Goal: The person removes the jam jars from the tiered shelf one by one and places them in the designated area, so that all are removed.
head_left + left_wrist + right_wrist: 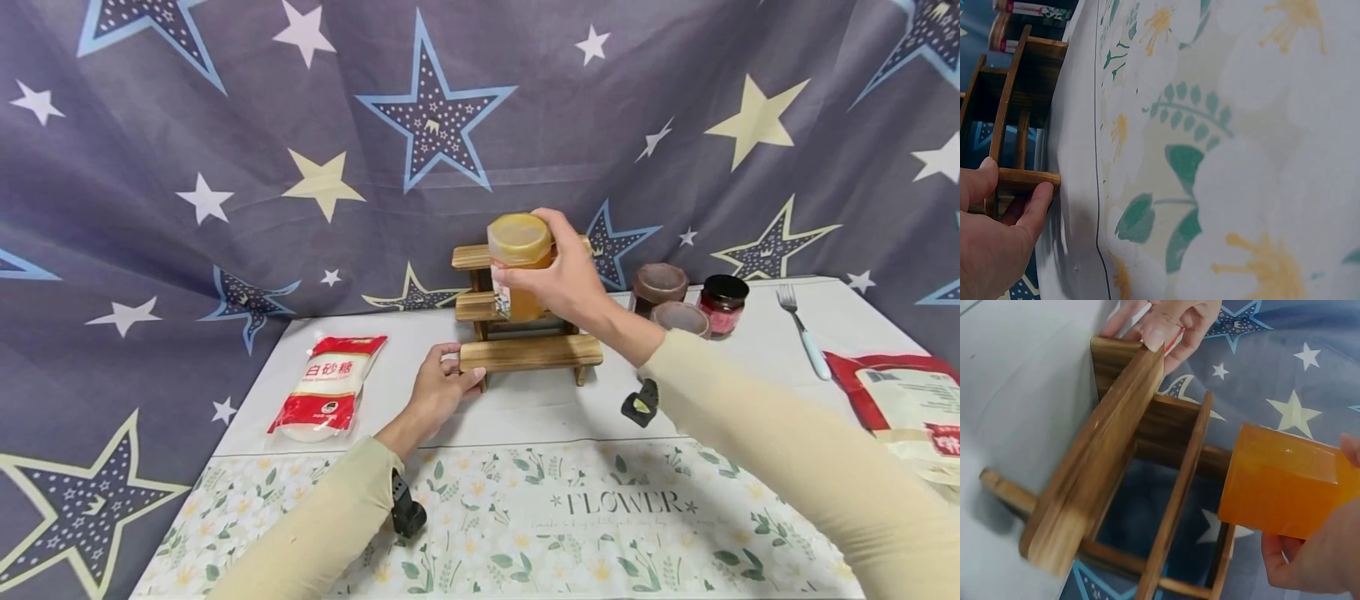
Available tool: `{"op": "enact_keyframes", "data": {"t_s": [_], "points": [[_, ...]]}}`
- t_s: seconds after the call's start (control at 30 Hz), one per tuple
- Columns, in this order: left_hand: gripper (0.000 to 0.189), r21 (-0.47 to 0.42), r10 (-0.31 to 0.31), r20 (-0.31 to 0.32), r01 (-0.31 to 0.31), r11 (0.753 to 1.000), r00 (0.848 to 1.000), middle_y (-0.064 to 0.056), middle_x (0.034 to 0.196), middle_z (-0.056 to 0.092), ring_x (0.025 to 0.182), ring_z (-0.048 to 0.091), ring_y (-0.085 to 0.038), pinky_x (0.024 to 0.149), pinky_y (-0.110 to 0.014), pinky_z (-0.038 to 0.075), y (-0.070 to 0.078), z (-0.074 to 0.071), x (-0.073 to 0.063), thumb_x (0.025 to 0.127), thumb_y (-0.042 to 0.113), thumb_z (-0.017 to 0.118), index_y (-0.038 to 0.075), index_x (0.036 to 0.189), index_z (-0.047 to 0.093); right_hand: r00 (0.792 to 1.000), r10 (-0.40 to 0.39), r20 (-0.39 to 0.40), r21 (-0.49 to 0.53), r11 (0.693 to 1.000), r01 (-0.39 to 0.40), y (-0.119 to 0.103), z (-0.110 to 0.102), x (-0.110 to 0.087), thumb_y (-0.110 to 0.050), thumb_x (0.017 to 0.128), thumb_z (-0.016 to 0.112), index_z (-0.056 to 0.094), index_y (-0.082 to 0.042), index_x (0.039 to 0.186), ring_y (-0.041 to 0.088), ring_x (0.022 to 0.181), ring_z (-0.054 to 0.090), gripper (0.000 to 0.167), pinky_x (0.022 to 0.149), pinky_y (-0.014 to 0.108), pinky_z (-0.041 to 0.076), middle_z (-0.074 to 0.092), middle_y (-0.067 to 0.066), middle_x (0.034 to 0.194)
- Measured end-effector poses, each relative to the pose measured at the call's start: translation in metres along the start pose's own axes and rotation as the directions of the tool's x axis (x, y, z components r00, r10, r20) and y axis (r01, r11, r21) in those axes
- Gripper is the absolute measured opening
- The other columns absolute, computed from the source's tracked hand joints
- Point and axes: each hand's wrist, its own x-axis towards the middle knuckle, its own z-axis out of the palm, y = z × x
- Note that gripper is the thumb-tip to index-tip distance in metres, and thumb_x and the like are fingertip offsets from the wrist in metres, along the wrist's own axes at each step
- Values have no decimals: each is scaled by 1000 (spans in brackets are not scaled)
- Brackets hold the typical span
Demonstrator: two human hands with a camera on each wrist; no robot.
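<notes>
A small three-step wooden rack (531, 353) stands near the back of the table. My left hand (438, 385) grips the left end of its lowest step, thumb on top and fingers beneath, as the left wrist view shows of the hand (1004, 231). In my right hand (570, 271) is a jar of amber honey (521, 258) with a yellowish lid, held upright around its upper part in front of the upper steps. In the right wrist view the orange jar (1285, 481) appears beside the top step; whether it touches the rack I cannot tell.
Left of the rack lies a red-and-white sugar bag (327, 385). To the right stand a dark-lidded jar (723, 304) and two brownish-lidded jars, one being this jar (660, 283). A fork (806, 333) and a red-and-cream bag (911, 404) lie farther right. A starry curtain (247, 167) hangs behind.
</notes>
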Motion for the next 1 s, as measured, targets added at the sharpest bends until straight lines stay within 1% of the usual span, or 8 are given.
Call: {"op": "enact_keyframes", "data": {"t_s": [0.1,0.23,0.37,0.5,0.7,0.87,1.0], "points": [[56,5,3,3,-3,1000,1000,-22,115,60,95,65,-26,82,-38,60,1,0,0,89,0,66,4,137,36,1000,2,-6,-33,999,-2,-1,-15,-5,-23,74,85,42,-12,137,23,105,56,77,88,41,53,55,10,121],[56,10,-1,0,1,1000,1000,-22,115,60,97,64,-28,83,-38,60,1,-1,-1,89,1,66,5,137,36,1000,23,-19,-67,997,-24,0,-34,-11,-24,74,85,42,-15,137,22,106,55,77,88,42,53,53,8,121],[57,14,-12,-5,13,1000,1000,-21,115,60,98,64,-28,84,-38,59,2,-1,-2,89,1,67,6,138,36,997,48,-60,-109,993,-54,3,-52,-14,-26,74,85,42,-14,137,21,104,54,76,89,40,51,54,8,120],[58,18,-15,0,15,1000,1000,-21,116,60,99,64,-28,84,-38,59,2,-1,-2,89,1,67,6,138,36,992,69,-104,-142,986,-83,3,-71,-17,-29,74,85,43,-15,137,19,101,53,77,87,36,50,55,7,118],[57,19,-7,-1,7,1000,1000,-21,115,61,95,65,-25,83,-37,60,2,0,-1,89,1,67,6,137,37,986,103,-135,-173,977,-125,1,-100,-27,-30,75,84,40,-19,140,16,102,53,79,83,29,51,53,5,121],[57,18,-8,2,8,1000,1000,-21,114,60,94,65,-24,83,-38,60,2,0,-1,89,1,67,6,137,37,977,96,-188,-224,965,-138,5,-123,-34,-27,76,84,42,-18,139,15,99,51,77,77,20,48,52,4,118],[58,18,-10,0,10,1000,1000,-21,114,60,95,64,-26,83,-38,60,2,0,-1,89,0,67,6,137,37,966,99,-240,-264,951,-163,10,-142,-38,-28,74,85,43,-17,138,15,98,48,77,75,16,45,51,1,117]]}}
